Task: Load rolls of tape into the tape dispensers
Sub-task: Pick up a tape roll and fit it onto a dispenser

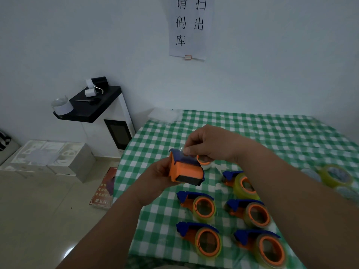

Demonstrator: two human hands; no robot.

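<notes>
The desk (272, 136), in green check cloth, carries five loaded dispensers (198, 205) near its front edge. Above them, the left hand (155, 177) grips the orange dispenser (185, 171), light rigid plastic, by its body. The right hand (209, 144) pinches the thin, sticky tape end (187, 152), likely to cling or tear.

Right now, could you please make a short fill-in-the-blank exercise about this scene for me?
1. The left hand holds an orange and ____ dispenser above the table.
2. The right hand pinches the ____ end at the dispenser's top.
3. ____ loaded dispensers lie on the tablecloth.
4. The tablecloth is checked green and ____.

Missing words: blue; tape; Five; white
</notes>
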